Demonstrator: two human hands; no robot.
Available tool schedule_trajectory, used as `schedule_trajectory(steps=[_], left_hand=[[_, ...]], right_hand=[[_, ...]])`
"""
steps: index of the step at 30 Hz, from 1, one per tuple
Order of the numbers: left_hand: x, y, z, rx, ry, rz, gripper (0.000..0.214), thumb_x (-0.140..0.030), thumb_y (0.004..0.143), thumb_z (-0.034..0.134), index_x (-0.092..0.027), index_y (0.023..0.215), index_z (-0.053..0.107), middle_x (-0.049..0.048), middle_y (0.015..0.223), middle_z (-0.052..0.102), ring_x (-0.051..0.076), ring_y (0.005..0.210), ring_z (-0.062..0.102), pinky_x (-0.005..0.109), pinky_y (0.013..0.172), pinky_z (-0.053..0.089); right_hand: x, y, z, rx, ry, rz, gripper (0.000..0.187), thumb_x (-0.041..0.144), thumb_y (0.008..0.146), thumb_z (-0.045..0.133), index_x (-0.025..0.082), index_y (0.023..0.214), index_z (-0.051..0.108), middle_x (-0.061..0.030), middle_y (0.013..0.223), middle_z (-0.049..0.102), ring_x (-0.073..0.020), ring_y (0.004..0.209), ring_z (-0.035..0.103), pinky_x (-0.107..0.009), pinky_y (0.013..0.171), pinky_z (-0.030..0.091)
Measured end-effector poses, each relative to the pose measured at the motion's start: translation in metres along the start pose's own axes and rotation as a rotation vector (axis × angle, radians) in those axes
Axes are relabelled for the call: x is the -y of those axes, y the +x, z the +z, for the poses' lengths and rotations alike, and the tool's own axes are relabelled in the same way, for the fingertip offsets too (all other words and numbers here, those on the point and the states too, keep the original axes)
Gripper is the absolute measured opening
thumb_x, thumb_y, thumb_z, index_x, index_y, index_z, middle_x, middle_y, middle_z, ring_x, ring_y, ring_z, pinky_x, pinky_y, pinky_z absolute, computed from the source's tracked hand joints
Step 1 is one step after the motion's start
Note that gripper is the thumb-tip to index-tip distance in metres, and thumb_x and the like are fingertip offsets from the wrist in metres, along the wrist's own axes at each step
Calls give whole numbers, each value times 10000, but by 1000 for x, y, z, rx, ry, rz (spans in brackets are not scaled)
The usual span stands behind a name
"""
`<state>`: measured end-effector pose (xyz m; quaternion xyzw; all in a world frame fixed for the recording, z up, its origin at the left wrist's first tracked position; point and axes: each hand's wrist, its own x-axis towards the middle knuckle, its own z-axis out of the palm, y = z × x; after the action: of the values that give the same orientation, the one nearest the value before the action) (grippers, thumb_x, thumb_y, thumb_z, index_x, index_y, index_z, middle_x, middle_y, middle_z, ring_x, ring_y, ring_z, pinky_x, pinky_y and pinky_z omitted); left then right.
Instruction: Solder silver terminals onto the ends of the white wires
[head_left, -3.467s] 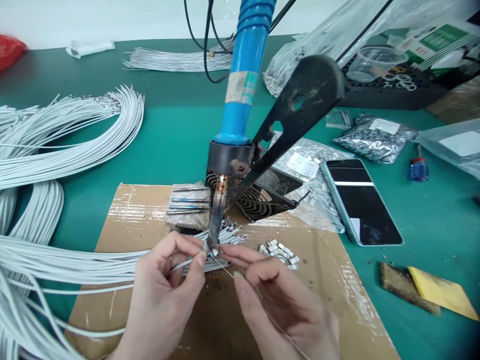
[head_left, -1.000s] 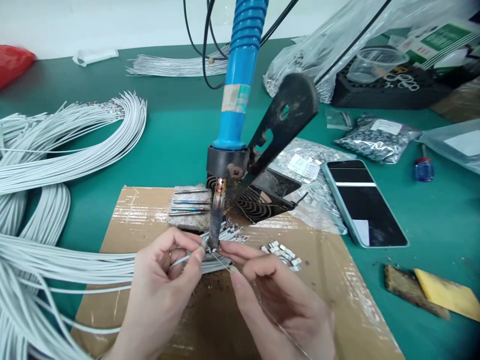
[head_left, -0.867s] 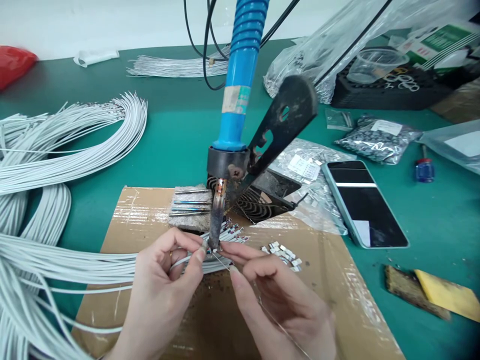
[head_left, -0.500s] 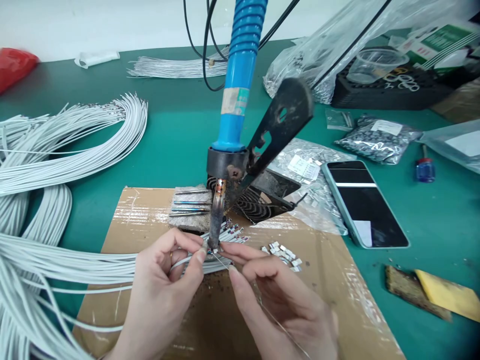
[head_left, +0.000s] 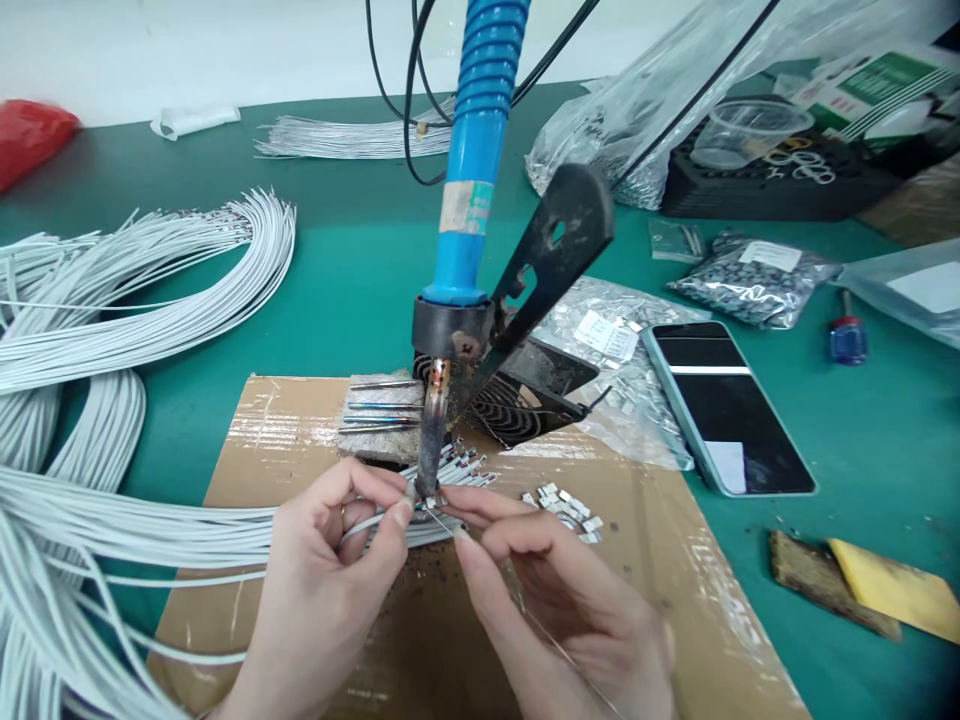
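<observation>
A blue-handled soldering iron (head_left: 472, 150) hangs tip-down in a black bracket (head_left: 551, 235), its tip between my fingertips. My left hand (head_left: 337, 560) is closed, pinching the end of a white cable (head_left: 365, 523) just left of the tip. My right hand (head_left: 559, 590) is closed on a thin solder wire (head_left: 559, 645), whose end reaches the tip. A small white connector (head_left: 430, 503) lies at the tip, partly hidden by fingers. Behind my fingers are more white cable ends (head_left: 465, 466). Several loose white connectors (head_left: 566, 508) lie right of my right fingers.
Cardboard (head_left: 247, 440) covers the work area. White cable bundles (head_left: 135, 520) fill the left. A pad with metal tips (head_left: 381, 415) and a small black fan (head_left: 517, 400) stand behind the iron. A phone (head_left: 735, 410), sponges (head_left: 892, 585), a screwdriver (head_left: 848, 335) and bags (head_left: 757, 280) are right.
The view has shifted very slightly. Both hands keep nearly the same pose at the iron's tip, with the cable and solder wire still held.
</observation>
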<state>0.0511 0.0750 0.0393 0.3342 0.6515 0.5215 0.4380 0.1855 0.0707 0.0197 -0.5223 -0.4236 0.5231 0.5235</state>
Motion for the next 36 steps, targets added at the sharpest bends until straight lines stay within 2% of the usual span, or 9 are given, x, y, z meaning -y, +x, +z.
schedule_trajectory(steps=[4, 10, 14, 18, 25, 31, 36], left_hand=[[0, 0, -1, -3, -3, 12, 93, -129, 729, 780, -161, 665, 721, 42, 757, 781, 112, 641, 696, 137, 577, 531], [1, 2, 0, 19, -28, -20, 93, -111, 722, 786, -149, 666, 722, 17, 716, 753, 83, 604, 670, 107, 566, 518], [-1, 1, 1, 9, -23, -9, 100, -97, 711, 786, -148, 656, 721, 3, 688, 743, 71, 585, 663, 88, 549, 507], [-3, -1, 0, 1, -1, 9, 103, -102, 718, 782, -150, 651, 720, 8, 689, 749, 73, 577, 664, 86, 536, 503], [2, 1, -1, -2, -12, 19, 96, -113, 712, 786, -157, 652, 725, 3, 699, 757, 71, 583, 677, 85, 560, 517], [2, 1, 0, 7, -24, 20, 94, -107, 710, 785, -151, 645, 732, 6, 706, 764, 68, 579, 684, 77, 547, 517], [1, 1, 0, 3, -26, 31, 97, -117, 717, 786, -154, 643, 736, 15, 703, 776, 79, 596, 701, 83, 562, 528]], right_hand=[[-1, 0, -1, 4, -26, -23, 203, 191, 897, 753, 244, 708, 702, -50, 1041, 843, -199, 977, 806, -226, 849, 640], [-5, 1, -1, -1, -36, -22, 210, 189, 891, 763, 245, 700, 695, -29, 1025, 840, -156, 972, 794, -164, 853, 599], [-5, 0, -1, -7, -38, -21, 203, 187, 895, 762, 242, 709, 703, -34, 1033, 836, -162, 964, 793, -177, 841, 610], [-3, 1, 0, 6, -44, -56, 211, 161, 903, 744, 252, 718, 703, -4, 1019, 840, -135, 948, 790, -144, 838, 596], [-8, 2, -1, 5, -92, -115, 210, 157, 893, 739, 252, 713, 685, -13, 1011, 844, -164, 920, 799, -201, 831, 621], [-12, 2, -1, 4, -113, -156, 201, 151, 897, 726, 278, 746, 686, 45, 1011, 839, -111, 924, 789, -142, 839, 586], [-12, 2, -1, 9, -113, -179, 202, 137, 893, 728, 281, 755, 694, 53, 1011, 840, -105, 898, 789, -136, 810, 587]])
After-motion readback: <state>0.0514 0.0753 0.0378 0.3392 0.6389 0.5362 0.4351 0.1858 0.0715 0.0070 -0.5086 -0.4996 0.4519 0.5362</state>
